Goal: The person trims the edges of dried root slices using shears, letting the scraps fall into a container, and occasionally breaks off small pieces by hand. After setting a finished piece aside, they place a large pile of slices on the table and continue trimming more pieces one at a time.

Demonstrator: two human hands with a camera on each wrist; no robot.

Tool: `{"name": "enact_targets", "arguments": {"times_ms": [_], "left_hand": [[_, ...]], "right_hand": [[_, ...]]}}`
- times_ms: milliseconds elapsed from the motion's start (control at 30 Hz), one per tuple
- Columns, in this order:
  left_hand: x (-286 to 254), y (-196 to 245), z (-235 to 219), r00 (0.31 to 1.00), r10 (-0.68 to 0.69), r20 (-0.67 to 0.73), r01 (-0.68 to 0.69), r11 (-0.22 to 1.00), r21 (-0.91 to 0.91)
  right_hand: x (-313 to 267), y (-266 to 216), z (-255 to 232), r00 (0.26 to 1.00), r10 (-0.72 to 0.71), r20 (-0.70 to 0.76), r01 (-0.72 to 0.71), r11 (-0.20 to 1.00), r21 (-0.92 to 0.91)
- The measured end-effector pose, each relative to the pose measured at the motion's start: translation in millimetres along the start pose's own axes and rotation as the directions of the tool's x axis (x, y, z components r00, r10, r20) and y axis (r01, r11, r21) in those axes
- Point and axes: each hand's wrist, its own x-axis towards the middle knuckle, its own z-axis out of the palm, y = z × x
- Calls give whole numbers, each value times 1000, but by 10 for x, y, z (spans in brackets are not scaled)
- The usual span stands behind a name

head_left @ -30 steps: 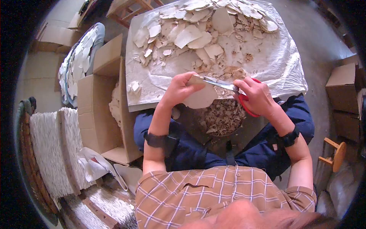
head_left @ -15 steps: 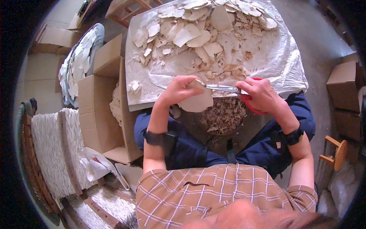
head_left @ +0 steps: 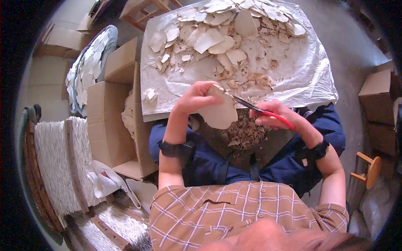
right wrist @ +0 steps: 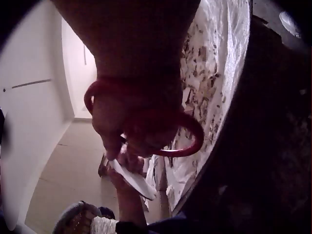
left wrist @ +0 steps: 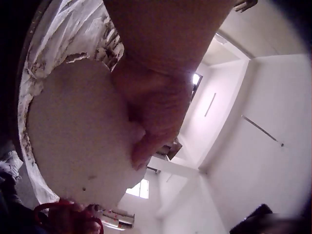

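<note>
My left hand (head_left: 197,98) pinches a flat, cream-coloured piece (head_left: 219,113) between thumb and fingers, near its upper left edge. In the left wrist view the piece (left wrist: 78,131) spreads broad and rounded, with an uneven rim. My right hand (head_left: 277,113) grips red-handled scissors (head_left: 247,103), whose blades point up and left to the upper right edge of the piece. Around my right fingers, the red handle loops (right wrist: 196,136) show in the right wrist view. Below both hands stands a round container heaped with small brown and cream scraps (head_left: 247,134).
A table covered in white plastic sheeting (head_left: 299,75) carries a heap of similar flat pieces (head_left: 209,39) and crumbs. An open cardboard box (head_left: 97,121) stands at its left, a round tray of pale pieces (head_left: 88,69) beyond. On the right are cartons (head_left: 374,90) and a wooden stool (head_left: 372,171).
The scissors have swung from nearly level to slanting down to the right as my right hand dropped and turned. My left hand has kept its hold; the piece is turned slightly.
</note>
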Motion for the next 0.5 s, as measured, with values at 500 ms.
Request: {"name": "enact_targets", "arguments": {"times_ms": [500], "left_hand": [[107,-158,26,973,105,-207,-128,987,-99]], "right_hand": [[101,83,89,943,-233,-237,154,938,-310]]}}
